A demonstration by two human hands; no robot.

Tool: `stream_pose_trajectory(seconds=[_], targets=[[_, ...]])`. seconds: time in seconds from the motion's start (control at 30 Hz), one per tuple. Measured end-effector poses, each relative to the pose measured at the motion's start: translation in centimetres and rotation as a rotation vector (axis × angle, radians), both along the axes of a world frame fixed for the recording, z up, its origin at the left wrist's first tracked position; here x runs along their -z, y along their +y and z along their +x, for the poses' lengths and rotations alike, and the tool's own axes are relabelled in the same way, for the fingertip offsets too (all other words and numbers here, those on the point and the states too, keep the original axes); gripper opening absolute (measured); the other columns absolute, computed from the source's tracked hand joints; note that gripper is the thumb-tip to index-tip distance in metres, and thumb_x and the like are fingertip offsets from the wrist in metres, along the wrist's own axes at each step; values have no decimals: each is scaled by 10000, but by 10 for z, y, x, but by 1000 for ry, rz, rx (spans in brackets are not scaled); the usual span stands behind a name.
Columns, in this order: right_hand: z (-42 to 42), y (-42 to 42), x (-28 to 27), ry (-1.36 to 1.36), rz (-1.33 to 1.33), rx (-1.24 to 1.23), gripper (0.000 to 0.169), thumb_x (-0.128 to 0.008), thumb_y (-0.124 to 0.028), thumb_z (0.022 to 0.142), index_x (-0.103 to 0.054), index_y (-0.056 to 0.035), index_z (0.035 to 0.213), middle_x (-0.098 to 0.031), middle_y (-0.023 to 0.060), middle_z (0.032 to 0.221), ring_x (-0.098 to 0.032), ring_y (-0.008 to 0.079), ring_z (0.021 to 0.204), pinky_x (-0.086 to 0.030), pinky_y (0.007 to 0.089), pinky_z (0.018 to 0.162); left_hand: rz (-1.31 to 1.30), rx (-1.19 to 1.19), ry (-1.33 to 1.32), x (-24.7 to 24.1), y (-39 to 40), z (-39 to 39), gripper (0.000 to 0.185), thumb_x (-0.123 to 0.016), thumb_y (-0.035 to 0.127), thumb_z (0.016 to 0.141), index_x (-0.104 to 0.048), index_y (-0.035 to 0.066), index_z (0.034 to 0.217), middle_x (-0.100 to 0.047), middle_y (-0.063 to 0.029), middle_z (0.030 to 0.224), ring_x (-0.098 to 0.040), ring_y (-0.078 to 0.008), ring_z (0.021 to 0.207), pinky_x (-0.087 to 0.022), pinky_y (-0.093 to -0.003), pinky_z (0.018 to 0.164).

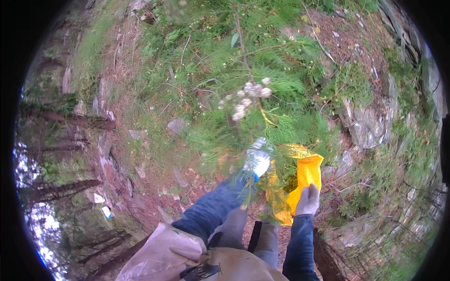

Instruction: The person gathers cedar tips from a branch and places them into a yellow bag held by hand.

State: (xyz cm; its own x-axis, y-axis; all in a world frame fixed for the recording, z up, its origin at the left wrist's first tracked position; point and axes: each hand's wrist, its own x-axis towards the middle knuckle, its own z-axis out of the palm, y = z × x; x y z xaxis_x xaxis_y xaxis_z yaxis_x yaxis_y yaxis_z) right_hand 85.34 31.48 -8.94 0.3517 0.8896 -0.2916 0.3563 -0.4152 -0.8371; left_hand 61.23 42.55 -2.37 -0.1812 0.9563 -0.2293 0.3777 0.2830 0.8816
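My right hand (308, 201), in a pale work glove, grips the near right edge of a yellow bag (310, 172). The bag's mouth gapes upward, and green sprigs overlap its far and left edges. To the left of the bag, my left hand (258, 159) wears a white glove with a blue cuff and reaches in among conifer foliage. Sprays of leaves partly cover its fingers, so whether it grips a twig cannot be told. Just beyond it, a cluster of round, pale cones (255, 90) hangs on a conifer branch (242, 45), slightly blurred.
A large grey rock (367, 126) juts from the slope at the right. Fallen needles and stones cover the ground, with another flat stone (177, 125) left of the branch. Tree trunks (70, 119) stand at the left rim. A pale cloth bag (165, 251) hangs against my body.
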Motion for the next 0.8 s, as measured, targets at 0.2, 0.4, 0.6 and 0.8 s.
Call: stream_pose_trajectory(seconds=[0.2,0.4,0.6,0.8], targets=[[-88,132,-206,1058,21,-629,432,-490,-322,1000,-578,53,1196,-663,118,988,-633,167,801,-509,271,691,129,-349,-1023,91,25,49,249,-579,172,885,-588,28,1089,-611,-85,1031,-577,-226,976,-478,-364,833],[-81,104,-200,1348,-21,-362,315,-523,-345,965,-599,-40,936,-576,46,855,-593,255,838,-459,394,637,88,-449,-1200,66,72,45,199,-543,227,942,-572,52,1033,-597,-57,850,-566,-179,735,-457,-317,645],[-77,40,-220,1722,-204,-116,230,-552,-265,947,-511,-95,799,-502,38,736,-509,190,677,-445,377,625,235,-265,494,68,108,24,125,-586,218,879,-589,101,834,-562,-33,726,-527,-208,652,-430,-354,596],[-36,13,-300,716,-388,-208,204,-692,-123,836,-620,17,706,-611,69,591,-506,96,422,-370,229,400,59,-395,-474,64,101,58,173,-655,229,850,-579,79,891,-575,-34,768,-552,-199,688,-443,-348,618]])
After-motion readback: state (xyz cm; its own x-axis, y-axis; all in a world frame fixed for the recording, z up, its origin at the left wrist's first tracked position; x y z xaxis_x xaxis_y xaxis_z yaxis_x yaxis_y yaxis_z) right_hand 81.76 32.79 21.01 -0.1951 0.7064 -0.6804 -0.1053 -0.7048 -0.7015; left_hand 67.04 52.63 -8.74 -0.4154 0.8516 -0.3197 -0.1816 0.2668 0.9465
